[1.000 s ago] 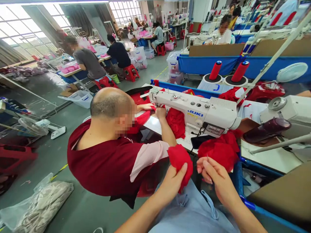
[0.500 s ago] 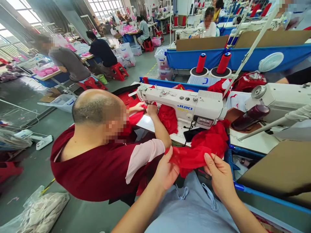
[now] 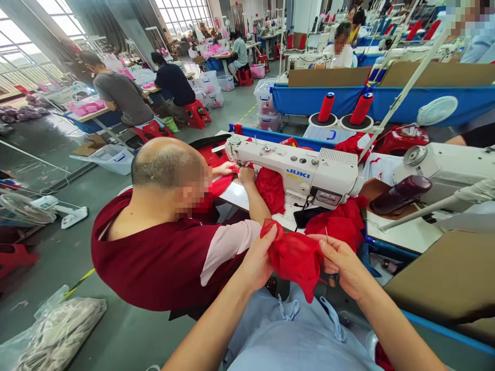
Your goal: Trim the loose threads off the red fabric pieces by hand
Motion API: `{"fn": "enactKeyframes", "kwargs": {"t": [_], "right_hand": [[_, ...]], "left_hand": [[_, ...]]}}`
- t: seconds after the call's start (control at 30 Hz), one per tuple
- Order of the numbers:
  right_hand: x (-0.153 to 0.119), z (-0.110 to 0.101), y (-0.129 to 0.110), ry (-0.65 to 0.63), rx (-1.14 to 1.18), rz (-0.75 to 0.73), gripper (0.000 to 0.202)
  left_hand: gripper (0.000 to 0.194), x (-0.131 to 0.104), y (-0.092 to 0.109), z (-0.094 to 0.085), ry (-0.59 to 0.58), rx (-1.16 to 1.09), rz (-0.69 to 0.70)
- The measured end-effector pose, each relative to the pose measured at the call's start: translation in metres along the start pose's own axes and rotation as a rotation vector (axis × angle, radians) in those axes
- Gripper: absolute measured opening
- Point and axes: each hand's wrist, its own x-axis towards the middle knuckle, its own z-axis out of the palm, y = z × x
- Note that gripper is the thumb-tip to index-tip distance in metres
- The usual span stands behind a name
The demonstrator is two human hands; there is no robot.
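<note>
A piece of thin red fabric (image 3: 296,255) hangs between my two hands, in front of my lap. My left hand (image 3: 260,257) grips its left end, thumb on top. At its right end, my right hand (image 3: 340,260) pinches the cloth, and a thin, needle-like piece sticks up from those fingers. Just beyond lies a heap of red fabric (image 3: 336,224) on the sewing table, beside a dark phone (image 3: 307,216). A white sewing machine (image 3: 294,167) stands behind it.
A seated person in a dark red top (image 3: 166,257) works at the machine, close to my left arm. Two red thread cones (image 3: 327,107) stand behind the machine. At the right are a cardboard sheet (image 3: 444,273) and a second machine (image 3: 452,165). A plastic bag (image 3: 64,330) lies on the floor.
The red fabric is bunched and hangs lower between my hands. My left hand has risen slightly. The view has shifted a little, and the thin piece in my right hand now points up.
</note>
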Motion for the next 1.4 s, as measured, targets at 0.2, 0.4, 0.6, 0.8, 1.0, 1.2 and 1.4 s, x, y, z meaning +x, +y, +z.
{"fn": "enactKeyframes", "kwargs": {"t": [0.2,0.4,0.6,0.8,1.0,1.2,1.4], "right_hand": [[-0.016,0.012,0.008,0.122,0.109,-0.184,0.042],[-0.024,0.018,0.014,0.147,0.02,-0.285,0.036],[-0.028,0.018,0.016,0.128,0.006,-0.26,0.036],[-0.031,0.012,0.009,0.1,-0.196,-0.381,0.038],[-0.03,0.01,0.017,0.142,-0.279,-0.459,0.025],[-0.026,0.01,0.017,0.259,-0.107,-0.486,0.026],[-0.029,0.004,0.002,0.266,-0.197,-0.52,0.026]], "left_hand": [[0.036,0.015,-0.011,-0.021,0.231,0.249,0.011],[0.01,-0.004,-0.022,-0.016,0.141,0.776,0.567],[0.011,-0.011,-0.023,0.002,-0.075,0.874,0.49],[0.017,-0.01,-0.022,0.0,-0.114,0.742,0.293],[0.019,-0.014,-0.014,0.008,-0.095,0.791,0.368],[0.026,-0.009,-0.014,0.007,-0.096,0.604,0.191],[0.033,-0.01,-0.012,0.007,-0.038,0.491,0.082]]}}
